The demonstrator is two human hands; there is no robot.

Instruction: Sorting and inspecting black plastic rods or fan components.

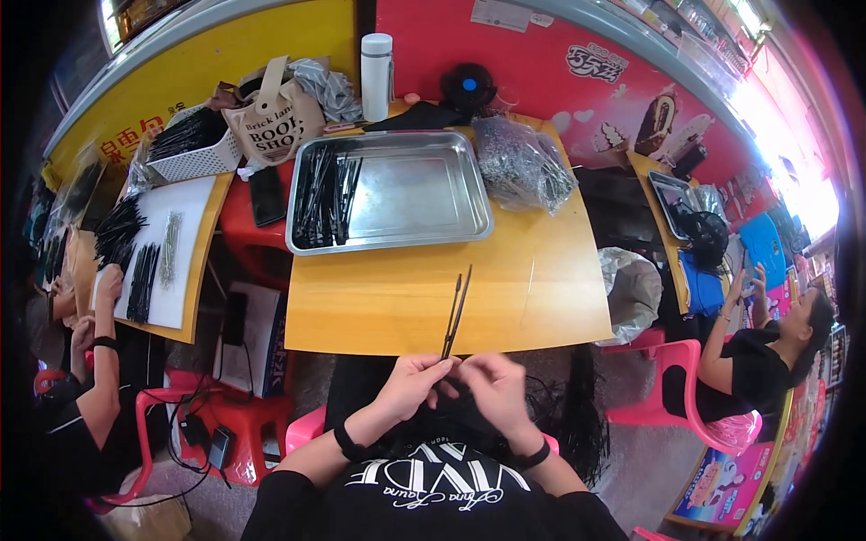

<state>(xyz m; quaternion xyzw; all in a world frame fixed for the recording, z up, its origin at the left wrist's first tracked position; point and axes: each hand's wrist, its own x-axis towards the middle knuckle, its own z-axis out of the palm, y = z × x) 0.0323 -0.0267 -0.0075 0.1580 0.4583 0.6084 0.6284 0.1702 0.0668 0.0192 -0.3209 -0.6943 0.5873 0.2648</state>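
Observation:
Between the thumb and fingers of my left hand [410, 386] are two thin black strips [456, 311], which stand up and spread slightly toward their far ends over the table's near edge. Close beside it, my right hand [492, 388] has its fingers curled in toward the strips' lower ends. Its fingertips are slightly blurred, and what they pinch, if anything, cannot be made out. Beyond both hands a shallow metal tray [424, 238] rests on the wooden table [379, 311]. Many similar black strips [327, 194] lie in a bundle along the tray's left side.
A clear plastic bag of thin silvery pieces [525, 162] sits right of the tray. Behind stand a white bottle [377, 77] and a cloth bag [273, 117]. A phone [267, 197] lies at left. One person [104, 352] works at the left table; another [749, 361] sits at right.

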